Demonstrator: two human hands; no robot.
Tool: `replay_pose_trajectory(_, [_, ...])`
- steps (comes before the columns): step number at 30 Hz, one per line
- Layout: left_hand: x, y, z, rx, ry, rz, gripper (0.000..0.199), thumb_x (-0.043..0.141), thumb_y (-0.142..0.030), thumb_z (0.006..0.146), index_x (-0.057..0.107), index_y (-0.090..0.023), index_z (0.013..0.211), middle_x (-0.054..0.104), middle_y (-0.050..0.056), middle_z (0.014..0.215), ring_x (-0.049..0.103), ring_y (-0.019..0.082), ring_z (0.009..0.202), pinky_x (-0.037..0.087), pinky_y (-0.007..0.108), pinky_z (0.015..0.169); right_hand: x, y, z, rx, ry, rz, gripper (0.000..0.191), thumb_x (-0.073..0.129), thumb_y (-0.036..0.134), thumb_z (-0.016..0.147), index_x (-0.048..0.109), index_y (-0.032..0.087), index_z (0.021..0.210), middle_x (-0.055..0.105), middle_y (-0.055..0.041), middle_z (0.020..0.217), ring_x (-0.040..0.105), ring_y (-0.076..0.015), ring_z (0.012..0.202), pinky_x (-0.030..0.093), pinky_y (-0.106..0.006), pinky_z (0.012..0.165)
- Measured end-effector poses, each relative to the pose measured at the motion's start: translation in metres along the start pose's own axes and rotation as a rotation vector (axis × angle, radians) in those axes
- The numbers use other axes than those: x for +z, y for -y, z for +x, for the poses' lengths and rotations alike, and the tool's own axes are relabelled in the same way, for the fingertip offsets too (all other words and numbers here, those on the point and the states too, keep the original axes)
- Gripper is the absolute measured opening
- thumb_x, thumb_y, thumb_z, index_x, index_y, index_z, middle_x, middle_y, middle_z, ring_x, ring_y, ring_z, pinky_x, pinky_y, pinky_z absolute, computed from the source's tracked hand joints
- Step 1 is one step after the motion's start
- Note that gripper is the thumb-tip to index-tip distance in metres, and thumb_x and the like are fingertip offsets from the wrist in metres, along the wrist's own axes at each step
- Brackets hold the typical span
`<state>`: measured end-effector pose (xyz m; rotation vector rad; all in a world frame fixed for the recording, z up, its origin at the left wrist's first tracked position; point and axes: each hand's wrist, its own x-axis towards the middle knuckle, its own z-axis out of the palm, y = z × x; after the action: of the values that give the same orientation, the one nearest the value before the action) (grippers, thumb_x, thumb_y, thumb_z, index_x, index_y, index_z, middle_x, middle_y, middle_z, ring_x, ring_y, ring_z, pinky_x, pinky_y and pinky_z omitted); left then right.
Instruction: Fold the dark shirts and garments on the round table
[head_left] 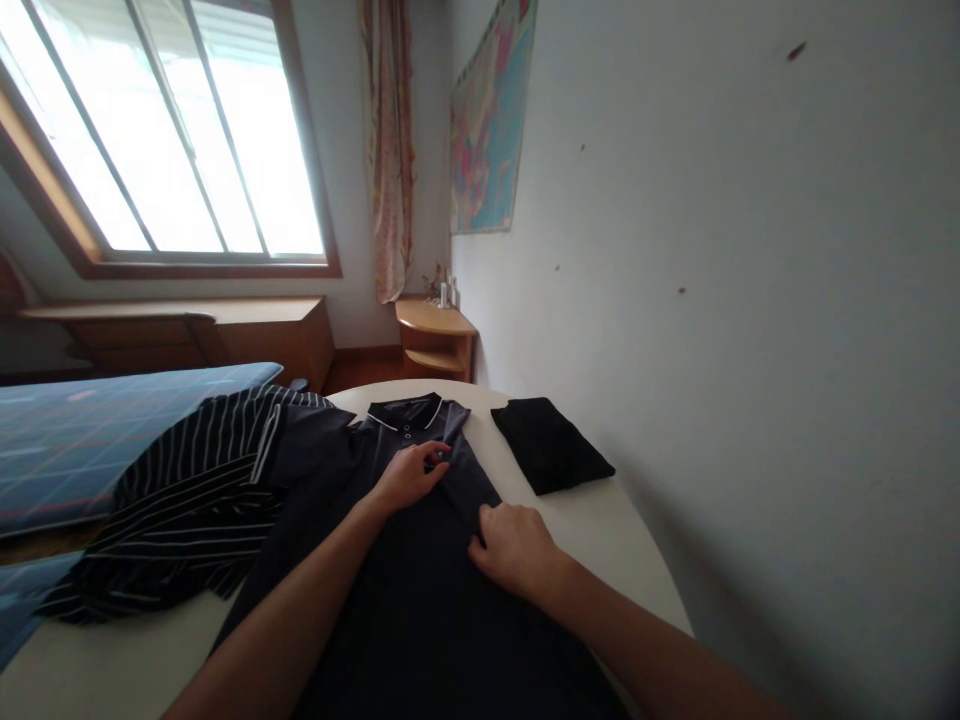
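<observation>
A dark polo shirt (420, 580) lies spread on the pale round-edged table, its collar with white trim at the far end. The sleeve on its right side looks folded inward, while the left one, with white stripes at its cuff, reaches out to the left. My left hand (412, 475) rests on the chest just below the buttons, fingers loosely curved and a gap between thumb and forefinger. At the shirt's right edge, my right hand (517, 545) has its fingers closed on the cloth. The fabric under both palms is hidden.
A folded black garment (553, 445) lies on the table (637, 540) to the right, close to the white wall. Black-and-white striped clothing (187, 480) is heaped at the left, beside a blue checked bed surface (90, 430). A wooden corner shelf (435, 318) stands beyond.
</observation>
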<state>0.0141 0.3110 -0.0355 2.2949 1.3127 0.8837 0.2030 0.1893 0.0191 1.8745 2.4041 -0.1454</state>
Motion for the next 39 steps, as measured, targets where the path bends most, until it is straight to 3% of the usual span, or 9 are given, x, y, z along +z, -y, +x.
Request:
replay_pose_trajectory(4, [0.002, -0.001, 0.002, -0.018, -0.018, -0.093, 0.038, 0.061, -0.030, 0.084, 0.058, -0.022, 0.121, 0.069, 0.000, 0.082, 0.064, 0.018, 0.076, 0.046, 0.029, 0.072, -0.004, -0.001, -0.002, -0.009, -0.014, -0.003, 0.032, 0.051, 0.037, 0.086, 0.068, 0.015, 0.102, 0.073, -0.0155, 0.094, 0.071, -0.0301, 0.088, 0.052, -0.037, 0.072])
replay_pose_trajectory(9, [0.008, 0.000, 0.004, -0.028, -0.075, -0.236, 0.028, 0.057, -0.031, 0.087, 0.057, -0.020, 0.113, 0.066, -0.001, 0.079, 0.061, 0.017, 0.072, 0.045, 0.029, 0.071, -0.005, -0.003, -0.004, 0.004, -0.009, -0.003, 0.034, 0.054, 0.038, 0.082, 0.069, 0.015, 0.102, 0.074, -0.0156, 0.092, 0.071, -0.0311, 0.086, 0.052, -0.037, 0.070])
replay_pose_trajectory(13, [0.008, -0.001, 0.005, -0.030, -0.065, -0.236, 0.021, 0.056, -0.032, 0.087, 0.063, -0.020, 0.103, 0.066, 0.000, 0.081, 0.061, 0.017, 0.074, 0.046, 0.029, 0.072, -0.007, -0.004, -0.004, 0.018, 0.009, 0.002, 0.030, 0.051, 0.029, 0.082, 0.070, 0.014, 0.099, 0.074, -0.0160, 0.094, 0.071, -0.0295, 0.086, 0.050, -0.035, 0.070])
replay_pose_trajectory(16, [0.003, -0.002, 0.007, -0.049, -0.065, -0.202, 0.020, 0.054, -0.031, 0.086, 0.066, -0.020, 0.098, 0.069, 0.002, 0.085, 0.063, 0.018, 0.078, 0.047, 0.028, 0.073, -0.017, -0.002, -0.006, 0.031, 0.032, 0.044, 0.031, 0.049, 0.034, 0.085, 0.071, 0.015, 0.096, 0.073, -0.0162, 0.094, 0.071, -0.0284, 0.087, 0.048, -0.034, 0.071])
replay_pose_trajectory(20, [-0.006, 0.003, 0.009, -0.089, -0.078, -0.152, 0.023, 0.052, -0.031, 0.087, 0.069, -0.019, 0.097, 0.072, 0.003, 0.086, 0.065, 0.019, 0.079, 0.049, 0.029, 0.074, -0.026, 0.004, -0.008, -0.023, -0.019, 0.184, 0.030, 0.048, 0.039, 0.088, 0.071, 0.020, 0.089, 0.073, -0.0088, 0.087, 0.070, -0.0227, 0.082, 0.044, -0.029, 0.067])
replay_pose_trajectory(24, [-0.010, 0.012, 0.006, -0.095, -0.056, -0.078, 0.023, 0.052, -0.030, 0.087, 0.071, -0.021, 0.098, 0.073, 0.003, 0.087, 0.067, 0.021, 0.080, 0.050, 0.031, 0.076, -0.016, 0.012, -0.007, -0.092, -0.018, 0.296, 0.026, 0.052, 0.040, 0.086, 0.070, 0.022, 0.091, 0.073, -0.0037, 0.086, 0.069, -0.0198, 0.078, 0.042, -0.026, 0.063])
replay_pose_trajectory(30, [-0.013, 0.014, 0.000, -0.022, -0.002, 0.033, 0.020, 0.057, -0.028, 0.086, 0.073, -0.023, 0.097, 0.074, 0.004, 0.091, 0.066, 0.025, 0.092, 0.047, 0.037, 0.091, -0.002, 0.022, -0.008, -0.086, 0.036, 0.187, 0.038, 0.055, 0.052, 0.085, 0.071, 0.018, 0.088, 0.073, -0.0093, 0.086, 0.070, -0.0268, 0.082, 0.048, -0.031, 0.069])
replay_pose_trajectory(35, [-0.017, 0.014, 0.001, -0.005, 0.029, 0.069, 0.024, 0.057, -0.031, 0.087, 0.073, -0.023, 0.102, 0.074, 0.005, 0.090, 0.066, 0.026, 0.092, 0.048, 0.037, 0.089, 0.000, 0.025, -0.008, -0.093, -0.003, 0.113, 0.028, 0.053, 0.037, 0.085, 0.071, 0.016, 0.089, 0.073, -0.0124, 0.088, 0.070, -0.0269, 0.081, 0.048, -0.032, 0.068])
replay_pose_trajectory(39, [-0.019, 0.016, 0.001, 0.008, 0.050, 0.052, 0.025, 0.057, -0.031, 0.088, 0.072, -0.022, 0.106, 0.073, 0.005, 0.092, 0.067, 0.024, 0.089, 0.050, 0.034, 0.084, -0.001, 0.021, -0.006, -0.106, -0.009, 0.225, 0.025, 0.052, 0.036, 0.086, 0.071, 0.019, 0.089, 0.073, -0.0080, 0.086, 0.068, -0.0218, 0.077, 0.044, -0.029, 0.067])
